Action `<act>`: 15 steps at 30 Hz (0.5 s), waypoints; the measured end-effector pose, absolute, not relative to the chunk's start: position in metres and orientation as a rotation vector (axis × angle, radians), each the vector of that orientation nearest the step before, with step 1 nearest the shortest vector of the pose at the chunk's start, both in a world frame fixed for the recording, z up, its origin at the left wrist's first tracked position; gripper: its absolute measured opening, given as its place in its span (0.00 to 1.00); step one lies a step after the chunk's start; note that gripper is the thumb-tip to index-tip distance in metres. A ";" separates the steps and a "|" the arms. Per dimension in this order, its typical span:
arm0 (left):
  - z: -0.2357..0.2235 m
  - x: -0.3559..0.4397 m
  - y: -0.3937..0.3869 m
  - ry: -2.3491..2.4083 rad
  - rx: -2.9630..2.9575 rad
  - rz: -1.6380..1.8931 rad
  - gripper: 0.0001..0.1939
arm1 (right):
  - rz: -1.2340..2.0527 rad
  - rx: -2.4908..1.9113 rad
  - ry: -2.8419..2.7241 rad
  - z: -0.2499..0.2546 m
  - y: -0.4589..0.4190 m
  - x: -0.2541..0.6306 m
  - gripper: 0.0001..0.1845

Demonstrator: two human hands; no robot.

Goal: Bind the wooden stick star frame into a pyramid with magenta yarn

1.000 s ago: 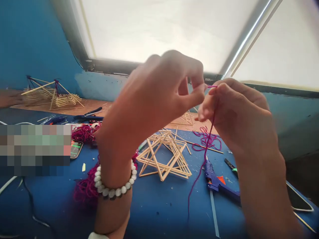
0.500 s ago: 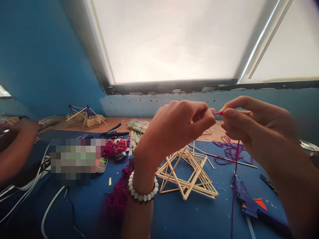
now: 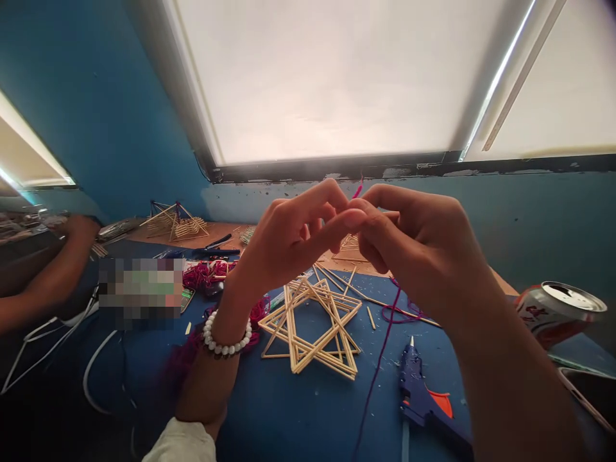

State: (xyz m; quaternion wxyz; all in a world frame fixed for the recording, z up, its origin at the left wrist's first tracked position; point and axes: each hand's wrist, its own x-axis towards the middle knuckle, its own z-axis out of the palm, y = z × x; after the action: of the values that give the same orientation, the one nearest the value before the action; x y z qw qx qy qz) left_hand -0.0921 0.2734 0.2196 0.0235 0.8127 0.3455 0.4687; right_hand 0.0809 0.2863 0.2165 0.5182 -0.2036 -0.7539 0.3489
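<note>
Above the table my left hand [image 3: 289, 240], with a white bead bracelet, meets my right hand [image 3: 418, 234], fingertips touching. Both are closed in a pinch on a strand of magenta yarn [image 3: 359, 190], whose short end sticks up between them. From beneath my right hand the same-coloured strand [image 3: 382, 350] hangs down to the front of the table. How the yarn runs inside the fingers is hidden. Below my hands a star-shaped frame of thin wooden sticks [image 3: 291, 333] lies on the blue surface. A blue glue gun [image 3: 414, 385] rests to its right.
A drink can [image 3: 543, 314] stands at the right. On the left are a magenta yarn tangle [image 3: 205, 276], pliers [image 3: 214, 250], white cables [image 3: 89, 378] and a blurred-out object [image 3: 139, 289]. Stick pyramids [image 3: 176, 221] stand behind. Another person's arm [image 3: 58, 276] reaches in at far left.
My hands have moved left and come together; the yarn stretched between them before now pokes up at the fingertips. The view has shifted right, bringing the can into sight.
</note>
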 end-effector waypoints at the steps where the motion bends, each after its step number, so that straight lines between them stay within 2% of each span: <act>1: 0.219 -0.090 0.274 1.053 2.505 1.484 0.11 | 0.850 -0.490 -1.812 0.217 0.287 0.082 0.22; 10: 0.212 -0.083 0.283 0.921 2.276 1.579 0.11 | 0.980 -0.516 -1.810 0.214 0.294 0.078 0.26; 15: 0.212 -0.085 0.283 0.953 2.225 1.717 0.10 | 0.972 -0.556 -1.826 0.216 0.293 0.078 0.24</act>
State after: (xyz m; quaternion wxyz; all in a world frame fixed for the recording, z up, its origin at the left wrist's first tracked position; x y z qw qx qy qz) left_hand -0.0850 0.2829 0.2122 0.0870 0.7469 0.3199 0.5763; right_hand 0.0783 0.2931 0.2164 0.4791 -0.2277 -0.7483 0.3983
